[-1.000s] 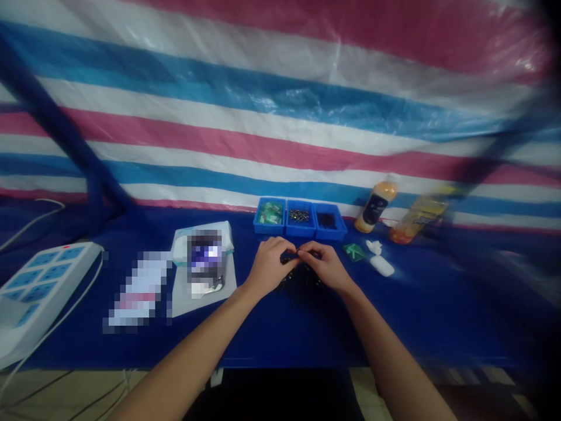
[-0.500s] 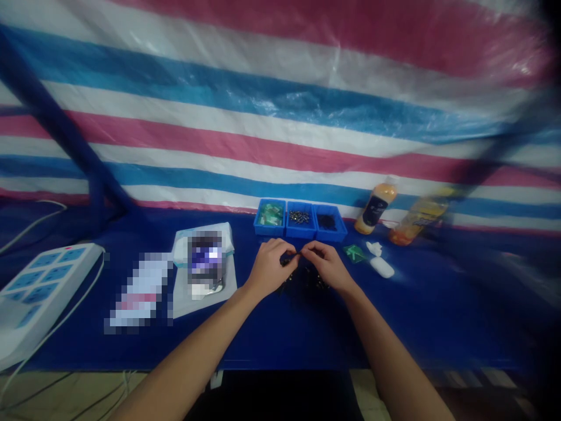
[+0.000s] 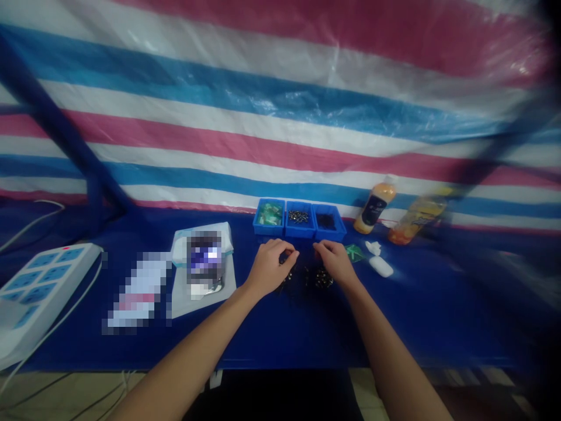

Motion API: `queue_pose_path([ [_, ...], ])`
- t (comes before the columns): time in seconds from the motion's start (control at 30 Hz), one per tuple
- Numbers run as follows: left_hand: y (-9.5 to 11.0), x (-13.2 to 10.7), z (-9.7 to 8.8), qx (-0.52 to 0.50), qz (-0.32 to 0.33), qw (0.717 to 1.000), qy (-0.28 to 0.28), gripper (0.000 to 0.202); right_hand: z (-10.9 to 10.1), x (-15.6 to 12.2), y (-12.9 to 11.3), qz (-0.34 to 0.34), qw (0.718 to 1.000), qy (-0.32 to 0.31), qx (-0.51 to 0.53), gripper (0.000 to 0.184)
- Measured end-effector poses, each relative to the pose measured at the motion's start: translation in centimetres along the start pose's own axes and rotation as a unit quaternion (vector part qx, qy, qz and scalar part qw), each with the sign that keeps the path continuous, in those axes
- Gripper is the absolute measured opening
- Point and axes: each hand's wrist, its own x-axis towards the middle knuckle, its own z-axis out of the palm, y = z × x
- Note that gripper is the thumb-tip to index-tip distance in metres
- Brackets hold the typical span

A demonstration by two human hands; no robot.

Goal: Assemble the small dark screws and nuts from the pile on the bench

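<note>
My left hand (image 3: 272,266) is curled above the blue tabletop, thumb and fingers drawn together; anything between them is too small to make out. A short gap to the right, my right hand (image 3: 335,262) has its fingertips pressed together, and what they pinch cannot be seen. Below the right hand lies a pile of small dark and shiny metal pieces (image 3: 324,279). More dark bits (image 3: 286,275) are partly hidden under the left hand. Behind the hands stand three blue bins: one with green packets (image 3: 270,214), one with small metal parts (image 3: 298,216), one with black pieces (image 3: 326,221).
Two bottles (image 3: 375,206) stand at the back right, near a green packet (image 3: 354,252) and a white rounded case (image 3: 381,266). On the left are an opened white package (image 3: 179,292), a blurred-out sheet (image 3: 140,292) and a white power strip (image 3: 65,280) with a cable.
My hands were touching at the fingertips around a small dark piece. Now they are apart, the right hand having moved right, and more of the metal pile shows.
</note>
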Motion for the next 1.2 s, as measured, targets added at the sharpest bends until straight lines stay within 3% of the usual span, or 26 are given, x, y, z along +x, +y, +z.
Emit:
queue_pose_path([
  [0.13, -0.2, 0.0, 0.2, 0.004, -0.008, 1.000, -0.019, 0.013, -0.7, 0.6, 0.6, 0.028, 0.992, 0.092, 0.078, 0.034],
  [0.2, -0.2, 0.0, 0.2, 0.007, -0.009, 1.000, -0.028, 0.013, -1.0, 0.8, 0.8, 0.028, 0.986, 0.113, 0.116, 0.045],
  [0.27, -0.2, 0.0, 0.2, 0.010, -0.013, 0.999, -0.034, 0.013, -1.3, 0.9, 1.0, 0.029, 0.987, 0.123, 0.104, 0.049],
  [0.33, -0.3, 0.0, 0.2, 0.015, -0.019, 0.999, -0.040, 0.013, -1.5, 0.9, 1.2, 0.026, 0.991, 0.121, 0.050, 0.042],
  [0.5, -0.9, -0.1, 0.5, 0.027, -0.031, 0.996, -0.073, 0.013, -1.5, 0.6, 1.4, -0.019, 0.989, 0.012, -0.144, 0.021],
  [0.7, -1.4, -0.5, 0.8, 0.032, -0.024, 0.993, -0.114, 0.019, -1.5, -0.2, 0.5, -0.031, 0.944, -0.100, -0.313, 0.018],
  [0.93, -1.4, -0.5, 0.9, 0.031, -0.006, 0.992, -0.121, 0.022, -1.3, -0.8, 0.0, -0.065, 0.926, -0.158, -0.336, 0.021],
  [1.2, -1.3, -0.4, 0.8, 0.010, -0.010, 0.994, -0.107, 0.020, -0.9, -0.4, 0.2, -0.089, 0.948, -0.116, -0.284, 0.015],
])
